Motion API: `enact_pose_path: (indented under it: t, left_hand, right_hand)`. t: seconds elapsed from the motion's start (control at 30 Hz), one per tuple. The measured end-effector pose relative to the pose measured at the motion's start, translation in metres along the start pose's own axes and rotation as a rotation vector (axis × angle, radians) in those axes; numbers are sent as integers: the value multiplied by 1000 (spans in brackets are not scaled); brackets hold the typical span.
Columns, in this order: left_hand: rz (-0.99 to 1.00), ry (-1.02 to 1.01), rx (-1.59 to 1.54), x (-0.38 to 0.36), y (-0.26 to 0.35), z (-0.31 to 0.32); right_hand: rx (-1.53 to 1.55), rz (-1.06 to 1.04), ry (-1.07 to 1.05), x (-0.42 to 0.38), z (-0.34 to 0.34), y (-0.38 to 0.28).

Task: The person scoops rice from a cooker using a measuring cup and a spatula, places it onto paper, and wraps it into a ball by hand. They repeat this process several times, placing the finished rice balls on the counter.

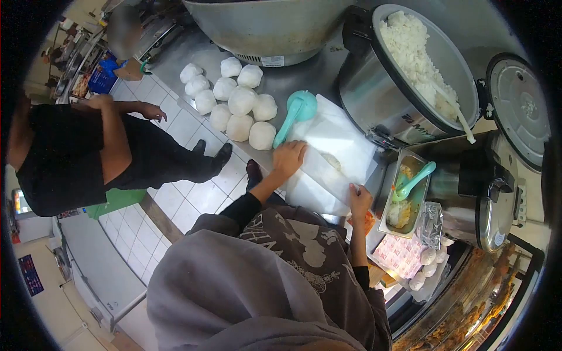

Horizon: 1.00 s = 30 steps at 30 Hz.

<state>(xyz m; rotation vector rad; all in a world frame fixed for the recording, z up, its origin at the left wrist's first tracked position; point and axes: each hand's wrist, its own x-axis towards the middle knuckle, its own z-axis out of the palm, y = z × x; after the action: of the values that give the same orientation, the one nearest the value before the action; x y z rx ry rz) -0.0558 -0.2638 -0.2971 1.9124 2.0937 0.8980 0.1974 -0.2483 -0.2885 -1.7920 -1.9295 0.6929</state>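
Note:
White paper sheets [351, 137] lie stacked on the metal counter in front of me. At the stack's left side, my left hand [289, 159] grips the top sheet's edge with bent fingers. My right hand [360, 199] pinches the same sheet at its lower right corner. Between the hands a small mound of rice [332, 161] shows, partly covered by the folded paper. A turquoise scoop [301, 106] rests on the paper's upper left corner. Several round white wrapped bundles [242, 100] are grouped to the left.
An open cooker full of rice [418, 55] stands at the upper right. Nearer is a metal tray [408, 212] with food and a turquoise spoon [418, 178]. Another large pot [269, 29] stands at the back. A person in black [64, 152] stands at the left.

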Motion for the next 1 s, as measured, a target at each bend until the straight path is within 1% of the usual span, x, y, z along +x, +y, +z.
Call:
enact_pose_path:
  t: [0.03, 0.07, 0.1, 0.13, 0.2, 0.23, 0.27, 0.3, 0.33, 0.37, 0.4, 0.47, 0.5, 0.57, 0.63, 0.7, 0.77, 0.8, 0.87, 0.9, 0.97, 1.0]
  left_hand:
    - [-22, 209, 95, 0, 17, -7]
    - [-43, 420, 190, -5, 29, -11]
    - [-55, 264, 127, -23, 32, -3]
    - [-54, 264, 127, -25, 31, 1]
    - [623, -123, -122, -30, 31, 9]
    - [619, -130, -128, -35, 36, 9]
    - [569, -188, -123, -36, 41, 8]
    - [520, -246, -118, -36, 43, 6]
    - [522, -252, -120, -35, 43, 5]
    - [529, -226, -52, -33, 42, 5]
    - [534, -198, 15, -33, 41, 5]
    - [528, -178, 24, -36, 41, 9]
    - [525, -155, 36, -35, 41, 9]
    - [517, -151, 40, -35, 41, 8]
    - [503, -148, 43, -36, 42, 6]
    - [531, -140, 49, -35, 41, 5]
    - [540, -145, 46, -33, 40, 3]
    - [559, -152, 42, -34, 40, 2]
    - [550, -162, 45, -34, 40, 3]
    - [539, -177, 47, -34, 40, 4]
    - [527, -172, 34, -37, 41, 5]
    - [510, -166, 26, -35, 41, 5]
  right_hand:
    - [1, -2, 2, 2, 0, 2]
    - [69, 28, 3, 4, 1, 6]
    - [136, 59, 3, 7, 1, 8]
    - [136, 59, 3, 15, 0, 7]
    - [-131, -288, 113, 35, 3, 2]
    - [-123, -274, 15, 47, 5, -6]
    - [-113, -261, -80, 62, 8, -16]
    - [-113, -255, -81, 73, 11, -26]
    - [-230, -385, 10, 82, 14, -37]
    - [-347, -515, 102, 88, 17, -43]
    - [-349, -513, 99, 91, 20, -43]
    - [-449, -432, 67, 97, 26, -43]
    - [-451, -435, 68, 100, 25, -44]
    - [-369, -351, -62, 102, 21, -43]
    - [-319, -362, -84, 94, 0, -65]
    - [-266, -377, -113, 90, -25, -86]
    - [-123, -182, -439, 88, -41, -95]
    - [-124, -183, -440, 87, -43, -93]
    - [-235, -412, -344, 90, -49, -83]
    - [-239, -412, -340, 95, -47, -69]
    - [-259, -546, -275, 108, -38, -40]
    - [-259, -551, -268, 110, -46, -44]
